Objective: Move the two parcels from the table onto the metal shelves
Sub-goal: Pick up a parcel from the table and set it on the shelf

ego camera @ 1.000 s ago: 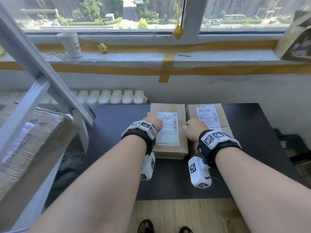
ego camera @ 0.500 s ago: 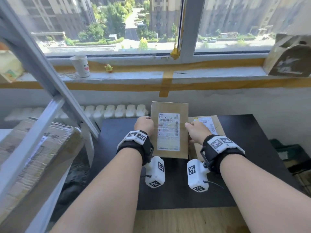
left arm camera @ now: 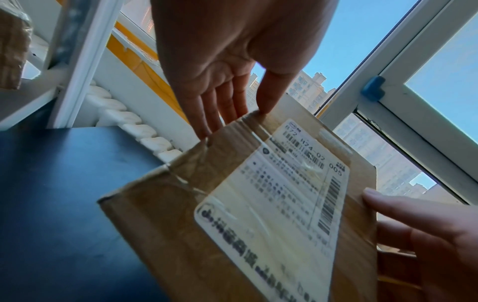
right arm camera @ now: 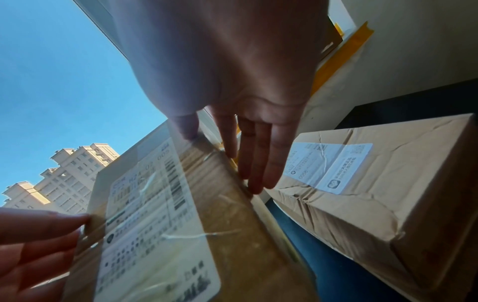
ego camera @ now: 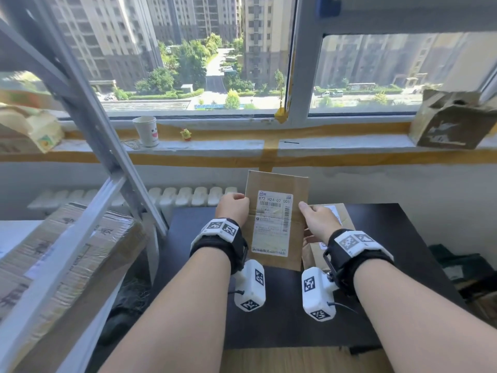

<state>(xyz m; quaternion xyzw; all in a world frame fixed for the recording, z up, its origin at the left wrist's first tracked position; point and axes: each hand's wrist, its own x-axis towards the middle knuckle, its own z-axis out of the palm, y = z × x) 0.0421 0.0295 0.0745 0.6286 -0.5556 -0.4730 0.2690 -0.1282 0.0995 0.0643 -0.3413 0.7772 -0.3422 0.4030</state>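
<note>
A flat brown parcel (ego camera: 274, 219) with a white shipping label is up off the black table (ego camera: 269, 319), tilted nearly upright. My left hand (ego camera: 236, 205) pinches its left edge, thumb on the front and fingers behind. My right hand (ego camera: 313, 215) grips the right edge the same way. In the left wrist view the left hand (left arm camera: 232, 114) meets the parcel (left arm camera: 258, 204) at its top corner. The second parcel (right arm camera: 375, 183) lies flat on the table to the right, partly hidden behind my right hand (right arm camera: 220, 147). The metal shelves' grey upright (ego camera: 88, 103) stands on the left.
A large taped cardboard box (ego camera: 61, 251) fills the shelf level at left, and a bag (ego camera: 29, 127) sits higher up. On the window sill are a paper cup (ego camera: 146, 130), a small yellow toy (ego camera: 185, 134) and a cardboard box (ego camera: 451, 119). A radiator (ego camera: 188, 196) runs behind the table.
The left parcel has come up off the table between both hands and tipped towards upright. The other parcel has stayed where it lay.
</note>
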